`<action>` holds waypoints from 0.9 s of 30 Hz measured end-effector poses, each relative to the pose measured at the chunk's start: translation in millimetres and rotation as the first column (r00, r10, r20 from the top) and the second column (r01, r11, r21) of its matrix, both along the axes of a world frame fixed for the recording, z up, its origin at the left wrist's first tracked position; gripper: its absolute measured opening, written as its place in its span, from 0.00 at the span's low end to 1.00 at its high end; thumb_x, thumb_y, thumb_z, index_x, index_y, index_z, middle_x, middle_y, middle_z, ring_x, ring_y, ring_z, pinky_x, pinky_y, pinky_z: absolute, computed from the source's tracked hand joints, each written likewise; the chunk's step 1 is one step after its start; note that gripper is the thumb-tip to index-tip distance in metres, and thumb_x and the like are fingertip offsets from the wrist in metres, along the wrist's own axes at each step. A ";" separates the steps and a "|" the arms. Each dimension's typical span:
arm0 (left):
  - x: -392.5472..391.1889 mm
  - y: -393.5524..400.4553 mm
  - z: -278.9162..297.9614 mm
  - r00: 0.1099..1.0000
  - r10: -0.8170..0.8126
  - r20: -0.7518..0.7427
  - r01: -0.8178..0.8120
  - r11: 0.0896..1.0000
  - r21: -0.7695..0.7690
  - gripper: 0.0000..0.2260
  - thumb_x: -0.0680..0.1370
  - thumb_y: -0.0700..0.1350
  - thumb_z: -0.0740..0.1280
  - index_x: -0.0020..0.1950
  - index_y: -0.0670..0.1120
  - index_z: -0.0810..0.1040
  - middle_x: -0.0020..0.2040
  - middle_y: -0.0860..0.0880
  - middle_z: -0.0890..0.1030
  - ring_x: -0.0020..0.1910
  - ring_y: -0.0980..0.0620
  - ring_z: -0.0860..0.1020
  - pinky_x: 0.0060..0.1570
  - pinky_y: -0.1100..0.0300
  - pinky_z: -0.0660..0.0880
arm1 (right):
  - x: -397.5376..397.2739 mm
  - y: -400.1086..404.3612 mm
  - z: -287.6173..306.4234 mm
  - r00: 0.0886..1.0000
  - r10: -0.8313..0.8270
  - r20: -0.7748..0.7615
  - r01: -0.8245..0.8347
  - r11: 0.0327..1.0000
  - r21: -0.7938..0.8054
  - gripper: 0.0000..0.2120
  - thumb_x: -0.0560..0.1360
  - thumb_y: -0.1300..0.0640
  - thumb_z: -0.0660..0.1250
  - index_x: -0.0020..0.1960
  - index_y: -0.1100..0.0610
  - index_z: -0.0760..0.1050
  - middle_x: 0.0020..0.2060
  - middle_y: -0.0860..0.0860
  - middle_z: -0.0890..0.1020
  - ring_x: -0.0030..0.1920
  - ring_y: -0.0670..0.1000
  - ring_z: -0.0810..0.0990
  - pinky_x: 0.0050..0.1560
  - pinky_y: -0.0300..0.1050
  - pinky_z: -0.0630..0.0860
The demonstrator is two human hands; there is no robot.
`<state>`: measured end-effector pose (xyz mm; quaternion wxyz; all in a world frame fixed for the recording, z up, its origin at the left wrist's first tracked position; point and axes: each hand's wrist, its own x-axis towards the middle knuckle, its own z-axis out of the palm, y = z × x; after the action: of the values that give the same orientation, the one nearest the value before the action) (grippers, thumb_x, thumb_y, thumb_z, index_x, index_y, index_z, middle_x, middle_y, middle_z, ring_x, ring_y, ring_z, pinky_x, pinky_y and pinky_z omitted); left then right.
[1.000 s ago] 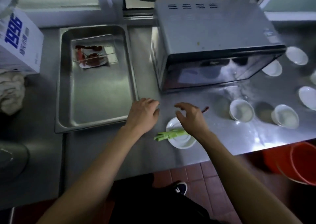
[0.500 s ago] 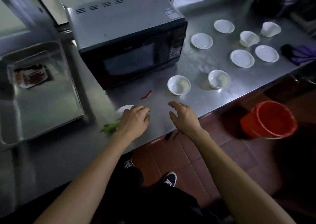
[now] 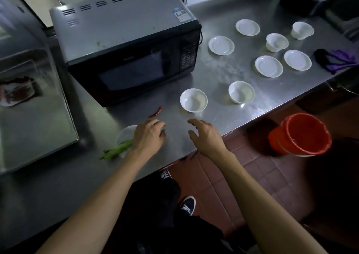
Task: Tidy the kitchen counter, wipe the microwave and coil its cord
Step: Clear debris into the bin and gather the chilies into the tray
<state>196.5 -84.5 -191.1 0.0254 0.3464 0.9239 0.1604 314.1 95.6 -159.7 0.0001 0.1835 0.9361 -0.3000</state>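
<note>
My left hand [image 3: 148, 136] hovering loosely curled over a white saucer [image 3: 125, 135] holding green stalks [image 3: 116, 151], my right hand [image 3: 206, 136] spreading open, gripping nothing, grey-topped black microwave [image 3: 124, 46] sitting behind on the steel counter [image 3: 219, 73], two white bowls [image 3: 193, 99] lying empty.

red bucket [image 3: 303, 135] on tiled floor | shoe [image 3: 188, 205] below counter edge

Both hands, left [image 3: 148, 137] and right [image 3: 206, 136], empty over steel counter [image 3: 223, 75] before microwave [image 3: 124, 46].
</note>
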 end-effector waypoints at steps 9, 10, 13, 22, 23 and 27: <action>-68.8 11.0 -48.3 0.981 0.165 0.098 -0.160 0.986 -0.054 0.10 0.77 0.47 0.67 0.57 0.51 0.81 0.53 0.51 0.81 0.53 0.46 0.77 0.52 0.48 0.71 | -71.4 -2.0 -13.2 0.991 0.065 0.116 -0.064 0.998 -0.016 0.17 0.79 0.55 0.67 0.67 0.52 0.75 0.60 0.54 0.82 0.56 0.57 0.82 0.54 0.57 0.80; -75.3 14.5 -51.4 0.975 0.193 0.111 -0.187 0.981 -0.056 0.08 0.77 0.47 0.67 0.55 0.51 0.81 0.52 0.51 0.81 0.53 0.46 0.76 0.52 0.49 0.71 | -77.6 -2.0 -13.6 0.989 0.065 0.129 -0.062 0.998 -0.025 0.17 0.79 0.55 0.67 0.67 0.52 0.75 0.61 0.53 0.82 0.56 0.57 0.82 0.54 0.57 0.80; -89.3 24.4 -57.1 0.963 0.229 0.142 -0.219 0.972 -0.083 0.04 0.78 0.48 0.65 0.50 0.53 0.80 0.50 0.52 0.81 0.52 0.46 0.76 0.51 0.49 0.71 | -92.4 -0.1 -16.2 0.989 0.062 0.133 -0.058 0.998 -0.034 0.16 0.79 0.55 0.67 0.67 0.51 0.75 0.60 0.54 0.82 0.55 0.57 0.82 0.54 0.57 0.81; -99.2 41.8 -67.1 0.969 0.213 0.127 -0.189 0.965 -0.181 0.07 0.79 0.50 0.65 0.54 0.50 0.78 0.50 0.50 0.81 0.52 0.46 0.76 0.51 0.49 0.73 | -127.9 17.6 -20.0 0.989 0.098 0.114 -0.088 0.992 -0.091 0.16 0.78 0.59 0.66 0.66 0.54 0.76 0.57 0.56 0.83 0.54 0.57 0.83 0.54 0.55 0.80; -99.2 44.2 -67.1 0.968 0.221 0.116 -0.196 0.962 -0.191 0.07 0.80 0.49 0.64 0.54 0.50 0.79 0.50 0.50 0.81 0.51 0.47 0.76 0.51 0.49 0.73 | -131.9 20.3 -20.8 0.987 0.112 0.111 -0.102 0.990 -0.096 0.16 0.79 0.59 0.66 0.66 0.55 0.77 0.57 0.56 0.83 0.54 0.57 0.83 0.54 0.55 0.80; -97.4 53.6 -63.2 0.959 0.272 0.079 -0.246 0.938 -0.244 0.09 0.81 0.49 0.62 0.52 0.48 0.80 0.48 0.50 0.82 0.50 0.47 0.76 0.48 0.50 0.70 | -143.0 30.7 -22.8 0.978 0.179 0.107 -0.166 0.979 -0.118 0.16 0.79 0.60 0.66 0.66 0.56 0.77 0.58 0.56 0.83 0.55 0.58 0.83 0.57 0.57 0.79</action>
<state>99.1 -30.9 -254.3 0.0958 0.2067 0.9710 0.0724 171.1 126.4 -182.5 0.0909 0.1184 0.9293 -0.3379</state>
